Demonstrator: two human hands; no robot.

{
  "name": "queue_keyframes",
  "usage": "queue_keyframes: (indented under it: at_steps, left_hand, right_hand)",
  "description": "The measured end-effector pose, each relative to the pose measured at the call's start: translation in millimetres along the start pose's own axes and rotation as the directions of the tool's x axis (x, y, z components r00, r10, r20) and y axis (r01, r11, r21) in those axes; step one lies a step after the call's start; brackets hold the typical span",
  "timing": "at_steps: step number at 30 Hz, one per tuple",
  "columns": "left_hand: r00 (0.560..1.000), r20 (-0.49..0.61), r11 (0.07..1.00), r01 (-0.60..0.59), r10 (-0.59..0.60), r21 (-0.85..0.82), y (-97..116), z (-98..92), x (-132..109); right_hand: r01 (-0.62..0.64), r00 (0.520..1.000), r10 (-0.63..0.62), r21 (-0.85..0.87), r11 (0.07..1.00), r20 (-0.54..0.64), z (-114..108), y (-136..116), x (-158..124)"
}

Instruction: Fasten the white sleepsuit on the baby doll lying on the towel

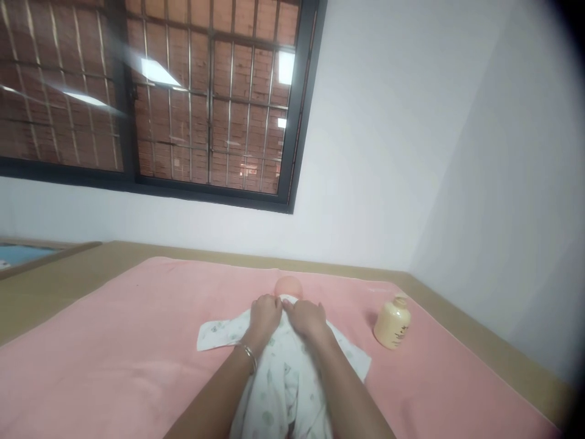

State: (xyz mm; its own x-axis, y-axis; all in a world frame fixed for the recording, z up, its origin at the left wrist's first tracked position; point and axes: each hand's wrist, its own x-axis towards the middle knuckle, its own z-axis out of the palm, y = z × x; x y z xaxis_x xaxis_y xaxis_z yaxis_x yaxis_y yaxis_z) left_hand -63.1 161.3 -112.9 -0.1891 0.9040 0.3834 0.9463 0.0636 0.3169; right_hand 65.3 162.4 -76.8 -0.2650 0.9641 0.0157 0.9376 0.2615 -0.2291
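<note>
A small white baby garment with a faint green print lies spread on the pink sheet, sleeves out to both sides. Beyond its collar shows the smooth, round top of a doll-like head; the face is hidden. My left hand, with a silver bangle at the wrist, is closed on the cloth at the neckline. Right beside it, my right hand pinches the collar's other side, thumb toward the middle. The two hands almost touch, just below the head.
The pink sheet covers a tan padded surface with a raised edge. A cream bottle stands to the right of the garment. Behind are a white wall and a dark-framed, barred window. Something blue shows at far left.
</note>
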Motion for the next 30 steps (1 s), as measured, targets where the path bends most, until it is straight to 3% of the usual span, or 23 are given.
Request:
queue_keyframes:
  at_steps: [4,10,17,22,24,30]
  left_hand:
    - [0.994,-0.094,0.998,-0.042,0.047,0.056,3.2,-2.4,-1.8]
    - [0.996,0.093,1.0,-0.004,0.006,-0.022,-2.8,-2.8,0.5]
    - [0.994,-0.11,0.999,-0.016,0.019,0.036,3.1,0.8,-0.5]
    - [0.993,0.09,0.995,0.083,-0.077,-0.055,-2.7,1.0,2.8]
    - [0.99,0.106,0.992,0.098,-0.089,-0.082,-4.3,2.1,3.4]
    - [0.994,-0.095,0.999,0.047,-0.048,-0.02,-0.5,6.4,2.1]
  right_hand:
    - [-0.044,0.999,0.044,0.026,0.999,0.024,-1.0,4.5,2.3]
    - [0.072,0.997,-0.072,0.024,0.997,-0.019,-8.4,-4.3,-11.2]
    - [-0.046,0.997,0.039,0.095,0.994,0.071,0.5,10.4,7.8]
    - [0.043,0.999,-0.043,0.082,0.996,0.002,-2.0,4.5,0.0]
    - [0.06,0.998,-0.059,0.077,0.995,-0.01,-1.1,3.1,0.0]
    - [-0.044,0.996,0.036,0.111,0.993,0.076,1.3,13.2,10.6]
